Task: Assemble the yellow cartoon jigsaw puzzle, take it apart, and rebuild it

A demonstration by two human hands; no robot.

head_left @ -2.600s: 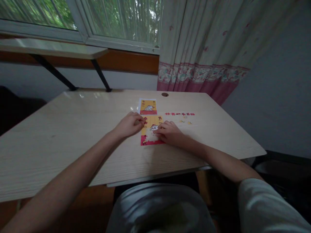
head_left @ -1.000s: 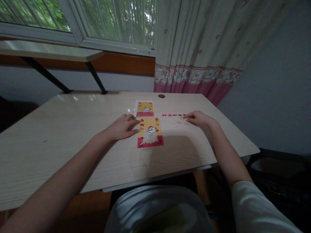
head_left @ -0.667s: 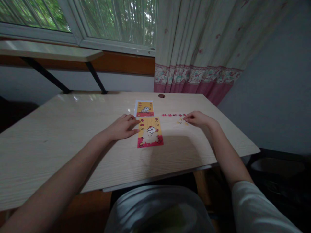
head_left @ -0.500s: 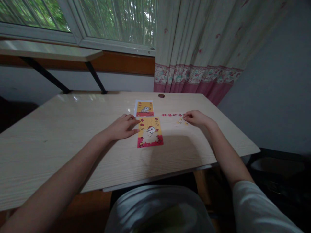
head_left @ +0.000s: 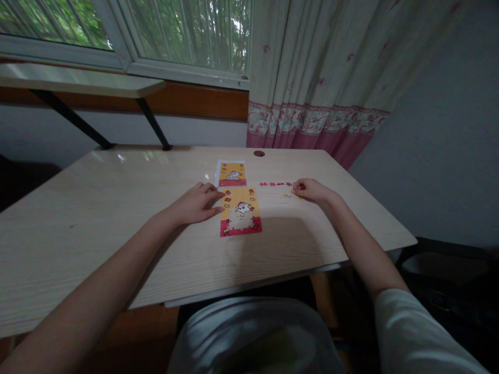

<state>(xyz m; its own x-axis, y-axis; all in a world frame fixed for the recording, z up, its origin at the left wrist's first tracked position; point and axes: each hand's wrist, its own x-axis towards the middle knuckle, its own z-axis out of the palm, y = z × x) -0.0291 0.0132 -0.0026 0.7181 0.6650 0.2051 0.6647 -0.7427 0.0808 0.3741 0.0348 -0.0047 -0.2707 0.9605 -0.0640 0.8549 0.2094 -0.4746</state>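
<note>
A jigsaw puzzle (head_left: pixel 252 212) in yellow and red, with a white cartoon animal in a red hat, lies on the desk with a gap low in its middle. My left hand (head_left: pixel 200 203) rests at its left edge, fingers apart, the fingertips touching the border. Off to the right, my right hand (head_left: pixel 311 189) pinches with thumb and forefinger at the loose pieces; whatever is between the fingertips is too small to make out. Red puzzle pieces (head_left: pixel 272 184) form a row left of this hand. Pale yellow and white pieces (head_left: pixel 289 196) lie just below its fingers.
Behind the puzzle lies a printed picture card (head_left: pixel 233 174) with a similar design. The wooden desk (head_left: pixel 117 223) has a cable hole (head_left: pixel 259 154) near its back edge. A raised shelf (head_left: pixel 86 83) on black legs stands at the back left. A curtain (head_left: pixel 307 78) hangs behind.
My right hand has shifted very slightly among the loose pieces, its fingers curling in a little more. My left hand and the puzzle have stayed in place.
</note>
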